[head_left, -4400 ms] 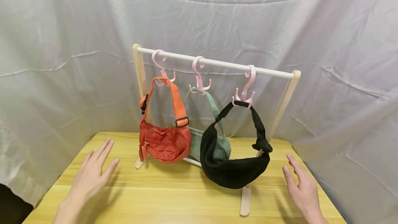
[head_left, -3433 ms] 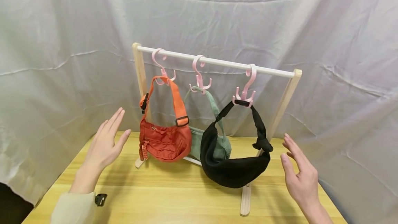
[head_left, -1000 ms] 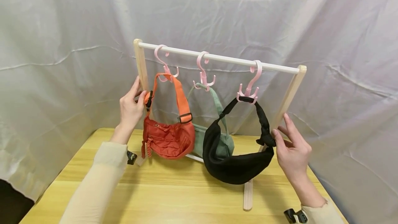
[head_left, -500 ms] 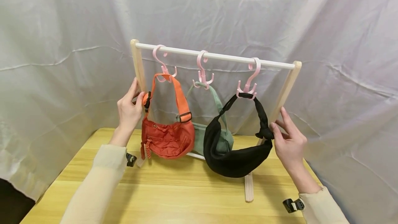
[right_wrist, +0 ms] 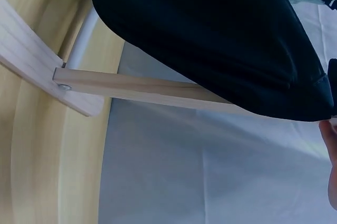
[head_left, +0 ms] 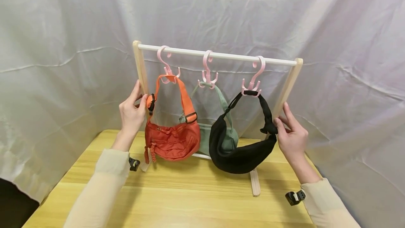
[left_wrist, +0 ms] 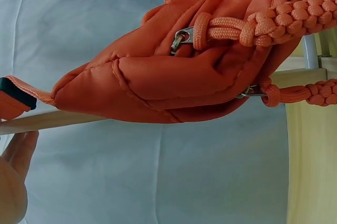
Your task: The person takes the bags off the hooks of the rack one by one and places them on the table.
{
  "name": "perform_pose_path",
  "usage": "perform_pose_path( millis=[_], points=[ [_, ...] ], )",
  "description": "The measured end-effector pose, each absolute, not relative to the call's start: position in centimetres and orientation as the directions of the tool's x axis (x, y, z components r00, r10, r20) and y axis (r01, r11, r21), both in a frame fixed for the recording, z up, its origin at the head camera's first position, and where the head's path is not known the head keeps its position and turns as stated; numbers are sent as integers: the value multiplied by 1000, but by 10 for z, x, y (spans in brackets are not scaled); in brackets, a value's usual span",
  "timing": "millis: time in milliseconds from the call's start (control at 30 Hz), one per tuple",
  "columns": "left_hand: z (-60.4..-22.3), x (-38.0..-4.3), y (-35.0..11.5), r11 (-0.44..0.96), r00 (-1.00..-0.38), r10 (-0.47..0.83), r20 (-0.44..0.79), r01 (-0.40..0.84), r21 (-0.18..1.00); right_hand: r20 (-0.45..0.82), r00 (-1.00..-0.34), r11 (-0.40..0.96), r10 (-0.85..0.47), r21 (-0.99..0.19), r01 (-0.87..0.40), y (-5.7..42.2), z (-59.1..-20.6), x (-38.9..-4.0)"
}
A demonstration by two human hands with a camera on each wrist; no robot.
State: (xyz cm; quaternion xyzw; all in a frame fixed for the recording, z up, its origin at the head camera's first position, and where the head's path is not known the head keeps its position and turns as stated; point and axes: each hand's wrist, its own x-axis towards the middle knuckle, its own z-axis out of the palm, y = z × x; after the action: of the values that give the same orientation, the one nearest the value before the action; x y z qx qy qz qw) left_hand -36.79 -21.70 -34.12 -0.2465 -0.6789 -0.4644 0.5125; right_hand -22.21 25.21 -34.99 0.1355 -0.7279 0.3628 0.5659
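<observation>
A small clothes rack with wooden side posts and a white top bar (head_left: 186, 51) stands on the table. My left hand (head_left: 131, 113) pinches its left post (head_left: 140, 66) between thumb and fingers. On the other side my right hand (head_left: 292, 133) grips the right post (head_left: 288, 85), thumb close to the black bag's knot. From pink hooks (head_left: 251, 82) hang a red bag (head_left: 174, 140) with an orange strap, a green bag (head_left: 205, 138) partly hidden behind, and a black bag (head_left: 242, 157). In the left wrist view the red bag (left_wrist: 168, 76) fills the upper part.
The yellow wood-grain table (head_left: 177, 200) extends in front of the rack. A grey cloth (head_left: 221, 17) hangs close behind and along both sides. The rack's right foot (head_left: 255, 182) points toward me.
Both hands, earlier open and apart from the rack, have reached in and taken its posts. The rack's right end has swung away from me, its right foot sliding back; the bags moved along.
</observation>
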Motion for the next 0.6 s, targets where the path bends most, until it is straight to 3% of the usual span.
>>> perform_pose_path(
  millis=[333, 600],
  points=[
    [-343, -369, -223, 360, -383, -127, 915, 841, 403, 905, -352, 718, 237, -407, -564, 248, -349, -224],
    [-340, -372, -222, 297, -376, -159, 913, 864, 408, 903, -332, 729, 274, -419, -540, 225, -336, -209]
  ],
)
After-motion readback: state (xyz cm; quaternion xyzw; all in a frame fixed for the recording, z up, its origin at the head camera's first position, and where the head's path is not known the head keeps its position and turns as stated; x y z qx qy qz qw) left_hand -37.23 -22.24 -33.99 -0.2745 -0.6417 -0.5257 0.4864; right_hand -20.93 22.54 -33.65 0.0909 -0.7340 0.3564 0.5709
